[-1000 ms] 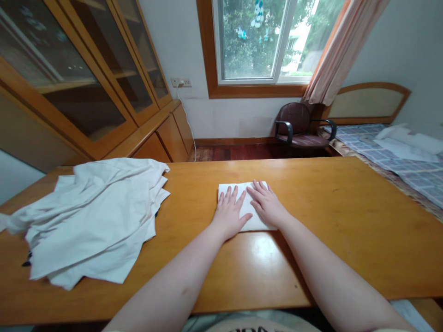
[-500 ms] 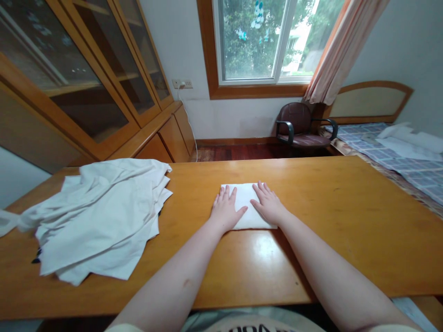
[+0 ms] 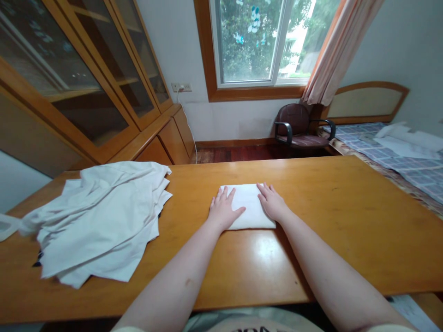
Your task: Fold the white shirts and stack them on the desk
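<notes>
A white folded cloth (image 3: pixel 249 207) lies flat in a neat rectangle on the wooden table, in the middle of the head view. My left hand (image 3: pixel 223 211) rests on its left side, fingers spread and thumb pointing toward the cloth's middle. On the opposite side, my right hand (image 3: pixel 272 203) lies along the right edge with its fingers stretched forward, fairly close together. Both palms face down, and neither hand grips anything. To the left, a loose heap of white cloths (image 3: pixel 100 221) is spread in creased layers, with small dark bits showing under its edges.
The wooden table (image 3: pixel 346 230) spans the front. A glass-door cabinet (image 3: pixel 134 133) stands at the far left. Beyond the table are an office chair (image 3: pixel 299 124), a window (image 3: pixel 256 46) with a pink curtain (image 3: pixel 342 50), and a bed (image 3: pixel 363 133) on the right.
My right hand has slid slightly right toward the cloth's edge, with its thumb drawn in. My left hand stays on the left side. The camera view has shifted a little.
</notes>
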The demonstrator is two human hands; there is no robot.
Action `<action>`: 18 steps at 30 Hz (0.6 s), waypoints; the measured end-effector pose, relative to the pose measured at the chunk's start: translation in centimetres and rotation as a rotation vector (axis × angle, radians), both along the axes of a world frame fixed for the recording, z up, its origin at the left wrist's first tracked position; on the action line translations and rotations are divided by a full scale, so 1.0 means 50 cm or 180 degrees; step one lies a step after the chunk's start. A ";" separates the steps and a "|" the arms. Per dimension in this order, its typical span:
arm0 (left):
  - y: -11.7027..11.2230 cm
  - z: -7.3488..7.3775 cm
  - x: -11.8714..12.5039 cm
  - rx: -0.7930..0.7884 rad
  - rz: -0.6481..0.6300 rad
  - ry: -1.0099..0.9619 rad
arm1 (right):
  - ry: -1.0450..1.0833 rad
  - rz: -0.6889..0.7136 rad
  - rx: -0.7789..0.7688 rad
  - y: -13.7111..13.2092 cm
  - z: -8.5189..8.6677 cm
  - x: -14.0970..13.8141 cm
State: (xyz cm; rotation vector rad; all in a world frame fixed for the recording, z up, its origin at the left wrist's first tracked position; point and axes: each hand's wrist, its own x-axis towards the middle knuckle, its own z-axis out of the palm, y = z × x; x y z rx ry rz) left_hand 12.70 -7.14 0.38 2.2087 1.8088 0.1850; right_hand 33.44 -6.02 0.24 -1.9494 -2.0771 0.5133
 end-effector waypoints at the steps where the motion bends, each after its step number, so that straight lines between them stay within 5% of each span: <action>1: 0.001 -0.001 -0.001 -0.0020 0.0020 -0.0031 | 0.0014 -0.0088 -0.0001 0.000 -0.002 0.002; 7: 0.009 0.002 -0.014 0.0064 -0.0052 -0.0077 | -0.0182 -0.0118 0.0528 -0.001 -0.007 0.012; 13: 0.015 0.024 -0.045 0.0787 0.0144 0.0154 | -0.0058 0.1269 0.1154 -0.006 0.012 0.018; 18: -0.007 0.036 -0.038 0.1413 0.0187 -0.0005 | 0.0088 0.1106 0.1351 -0.025 0.031 0.007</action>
